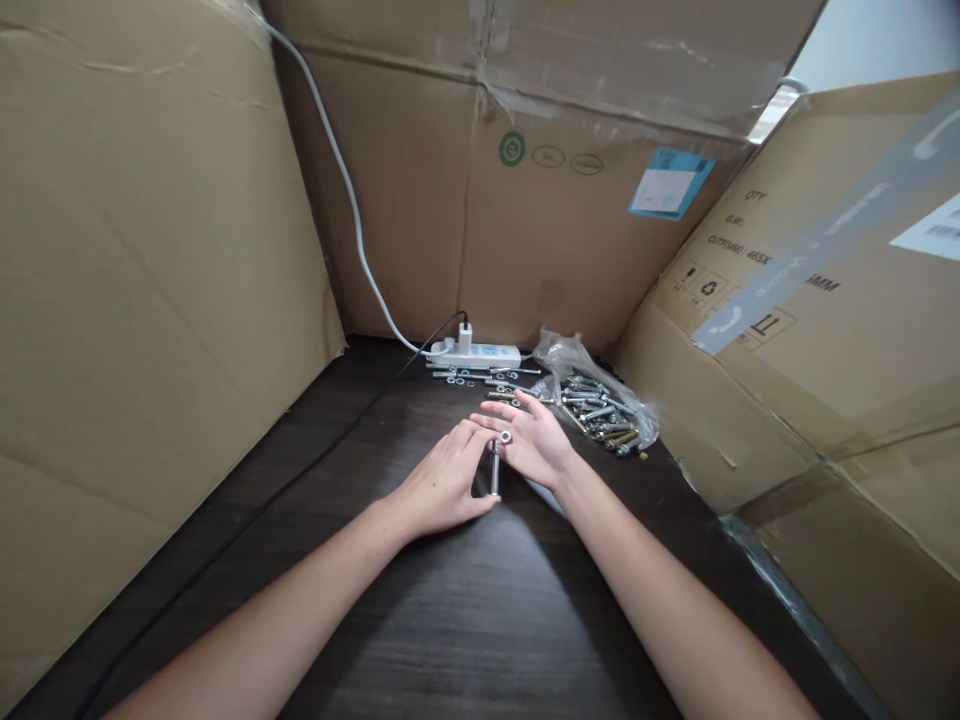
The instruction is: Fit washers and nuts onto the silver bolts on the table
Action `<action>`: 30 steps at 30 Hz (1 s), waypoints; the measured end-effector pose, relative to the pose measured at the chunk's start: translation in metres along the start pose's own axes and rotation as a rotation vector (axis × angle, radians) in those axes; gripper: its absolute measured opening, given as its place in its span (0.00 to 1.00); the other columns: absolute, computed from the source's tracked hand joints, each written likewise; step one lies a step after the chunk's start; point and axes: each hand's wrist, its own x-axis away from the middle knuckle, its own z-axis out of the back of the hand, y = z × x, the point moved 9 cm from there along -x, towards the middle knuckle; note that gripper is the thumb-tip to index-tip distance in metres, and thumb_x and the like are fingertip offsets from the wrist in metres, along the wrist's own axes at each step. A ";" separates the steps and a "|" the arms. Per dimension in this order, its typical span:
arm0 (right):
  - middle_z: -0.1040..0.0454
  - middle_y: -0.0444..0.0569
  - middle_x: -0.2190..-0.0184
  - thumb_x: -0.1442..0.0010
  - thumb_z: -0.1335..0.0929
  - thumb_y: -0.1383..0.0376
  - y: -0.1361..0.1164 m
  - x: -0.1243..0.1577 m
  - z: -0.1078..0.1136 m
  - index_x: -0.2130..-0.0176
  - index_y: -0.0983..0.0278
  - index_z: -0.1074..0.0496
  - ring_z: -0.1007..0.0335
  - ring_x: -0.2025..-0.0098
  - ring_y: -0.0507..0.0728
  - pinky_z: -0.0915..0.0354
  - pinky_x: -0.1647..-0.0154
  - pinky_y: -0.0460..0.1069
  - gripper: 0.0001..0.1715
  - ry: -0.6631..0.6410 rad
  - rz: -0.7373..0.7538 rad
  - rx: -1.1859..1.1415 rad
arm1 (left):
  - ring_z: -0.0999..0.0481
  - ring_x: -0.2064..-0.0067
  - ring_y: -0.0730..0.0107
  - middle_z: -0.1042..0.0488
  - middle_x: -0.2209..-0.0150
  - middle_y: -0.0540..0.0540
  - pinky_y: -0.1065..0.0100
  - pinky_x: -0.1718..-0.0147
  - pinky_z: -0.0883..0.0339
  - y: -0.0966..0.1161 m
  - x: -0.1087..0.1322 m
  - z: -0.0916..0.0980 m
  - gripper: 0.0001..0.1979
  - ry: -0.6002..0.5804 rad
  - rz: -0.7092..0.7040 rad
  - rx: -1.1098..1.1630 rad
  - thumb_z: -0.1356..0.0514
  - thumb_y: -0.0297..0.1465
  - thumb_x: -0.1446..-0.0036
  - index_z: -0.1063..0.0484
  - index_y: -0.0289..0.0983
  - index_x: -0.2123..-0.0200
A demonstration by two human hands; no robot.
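A silver bolt point(495, 470) stands nearly upright between the thumb and fingers of my left hand point(439, 482), which is closed on its two ends. Beside it my right hand point(534, 440) is turned palm up, with its fingers stretched out and apart. A small metal nut point(505, 437) shows against the right palm, close to the bolt's upper end. It looks as if it rests on the palm, but I cannot tell for sure. The fingertips of both hands come close together over the dark table.
Behind my right hand lies a clear plastic bag point(643, 415) with many bolts point(600, 412) spilling out. Loose rods, nuts and washers point(469, 376) lie before a white power strip point(491, 354). A black cable point(300, 478) crosses the table point(472, 620). Cardboard walls point(405, 200) enclose it.
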 end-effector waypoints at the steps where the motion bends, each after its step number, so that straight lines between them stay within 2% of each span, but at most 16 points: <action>1: 0.26 0.57 0.61 0.37 0.45 0.52 0.000 0.000 -0.002 0.61 0.67 0.31 0.29 0.62 0.57 0.32 0.61 0.50 0.25 -0.006 0.002 0.005 | 0.35 0.46 0.54 0.39 0.50 0.42 0.54 0.47 0.36 -0.001 0.000 0.000 0.31 0.007 0.001 -0.004 0.34 0.30 0.55 0.42 0.42 0.48; 7: 0.26 0.51 0.68 0.36 0.44 0.57 0.002 0.001 -0.010 0.65 0.67 0.29 0.31 0.69 0.52 0.35 0.63 0.47 0.22 -0.002 -0.001 0.002 | 0.35 0.47 0.56 0.39 0.50 0.43 0.55 0.46 0.37 -0.001 -0.001 0.000 0.31 0.013 -0.014 -0.006 0.32 0.32 0.56 0.40 0.41 0.49; 10: 0.26 0.49 0.70 0.37 0.42 0.58 0.003 0.001 -0.007 0.65 0.67 0.28 0.32 0.70 0.51 0.36 0.66 0.45 0.19 0.043 0.026 0.079 | 0.36 0.46 0.55 0.38 0.48 0.42 0.54 0.47 0.37 -0.002 -0.001 -0.003 0.32 -0.010 -0.016 -0.014 0.32 0.33 0.55 0.41 0.41 0.47; 14: 0.26 0.47 0.73 0.38 0.39 0.58 0.007 0.000 -0.001 0.65 0.66 0.28 0.34 0.74 0.51 0.38 0.72 0.45 0.16 0.085 0.042 0.176 | 0.39 0.42 0.54 0.39 0.43 0.42 0.53 0.45 0.40 -0.002 0.000 -0.007 0.38 -0.043 -0.030 -0.049 0.33 0.34 0.53 0.46 0.43 0.41; 17: 0.27 0.46 0.75 0.37 0.40 0.56 0.010 -0.001 0.003 0.64 0.66 0.28 0.36 0.77 0.50 0.39 0.75 0.45 0.18 0.091 0.013 0.285 | 0.40 0.41 0.54 0.40 0.41 0.42 0.54 0.45 0.41 -0.001 0.001 -0.011 0.34 -0.091 -0.050 -0.079 0.34 0.36 0.50 0.44 0.43 0.41; 20: 0.27 0.45 0.76 0.37 0.41 0.53 0.011 -0.001 0.002 0.63 0.66 0.29 0.37 0.78 0.50 0.40 0.76 0.45 0.21 0.060 0.006 0.435 | 0.42 0.39 0.53 0.40 0.41 0.41 0.54 0.45 0.42 0.001 0.001 -0.014 0.29 -0.128 -0.064 -0.111 0.37 0.38 0.47 0.40 0.41 0.43; 23: 0.27 0.44 0.77 0.37 0.41 0.51 0.011 -0.002 -0.001 0.64 0.66 0.29 0.36 0.77 0.49 0.40 0.74 0.45 0.23 0.013 0.031 0.537 | 0.44 0.38 0.51 0.40 0.41 0.40 0.53 0.46 0.42 0.000 0.001 -0.015 0.30 -0.142 -0.057 -0.119 0.38 0.41 0.47 0.41 0.41 0.43; 30: 0.27 0.44 0.77 0.38 0.43 0.46 0.012 -0.002 -0.011 0.65 0.64 0.31 0.32 0.77 0.52 0.36 0.71 0.48 0.27 -0.113 0.057 0.650 | 0.39 0.42 0.51 0.37 0.45 0.40 0.54 0.48 0.39 0.000 0.001 -0.012 0.24 -0.148 -0.037 -0.042 0.38 0.41 0.47 0.35 0.40 0.48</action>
